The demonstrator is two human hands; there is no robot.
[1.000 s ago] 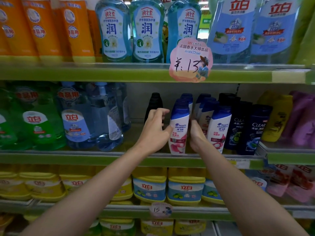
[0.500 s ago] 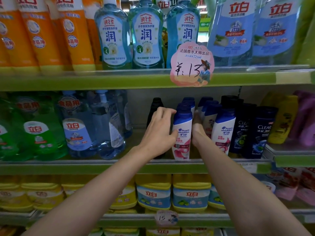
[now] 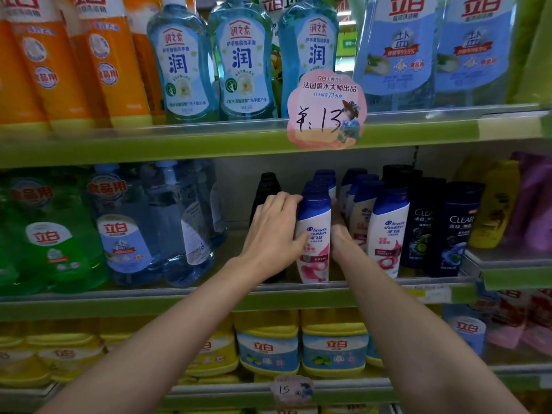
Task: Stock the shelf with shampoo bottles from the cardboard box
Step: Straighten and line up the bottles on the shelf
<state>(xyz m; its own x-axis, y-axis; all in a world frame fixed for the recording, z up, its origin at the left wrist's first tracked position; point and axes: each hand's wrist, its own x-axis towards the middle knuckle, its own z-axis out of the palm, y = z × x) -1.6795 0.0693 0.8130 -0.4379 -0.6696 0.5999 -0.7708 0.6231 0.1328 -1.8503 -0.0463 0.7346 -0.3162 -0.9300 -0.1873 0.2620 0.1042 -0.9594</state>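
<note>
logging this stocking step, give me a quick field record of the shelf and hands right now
item: white shampoo bottle with blue cap and pink label, upright at front edge of green middle shelf
left hand: pressed on the bottle's left side
right hand: behind its right side, fingers mostly hidden
right neighbour: matching white bottle, then dark Clear bottles
left neighbour: black bottle, behind left hand

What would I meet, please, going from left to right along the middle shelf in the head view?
Green dish soap bottle → clear blue bottles → black bottle → left hand → white shampoo bottle held between both hands → right hand → second white shampoo bottle → dark Clear bottles → yellow bottle.
</note>
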